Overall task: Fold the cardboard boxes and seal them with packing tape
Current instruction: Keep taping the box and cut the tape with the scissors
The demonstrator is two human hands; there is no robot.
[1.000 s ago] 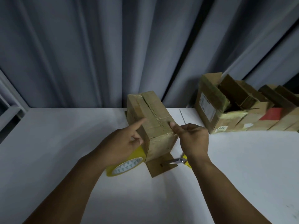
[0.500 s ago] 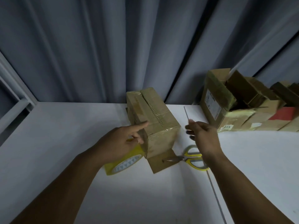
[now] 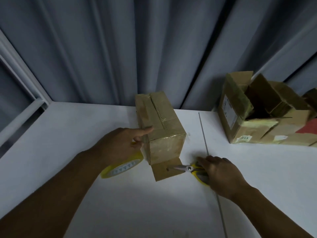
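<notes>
Right hand [image 3: 221, 176] drops from cardboard box [image 3: 164, 133] onto scissors [image 3: 181, 168], finger grip unclear; left hand [image 3: 120, 145] fingers clamp tape roll [image 3: 120, 169]. Seam taped; open boxes [image 3: 248, 133] remain.

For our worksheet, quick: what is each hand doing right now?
Left hand: forefinger presses the box; further grip cannot be told.
Right hand: on scissors; grip unclear.

The right hand [image 3: 221, 174] left the near top edge of the taped cardboard box [image 3: 163, 127] and dropped toward four o'clock. It came down onto the yellow-handled scissors [image 3: 185, 168], its fingers covering the handles that had lain bare a moment before.
</notes>
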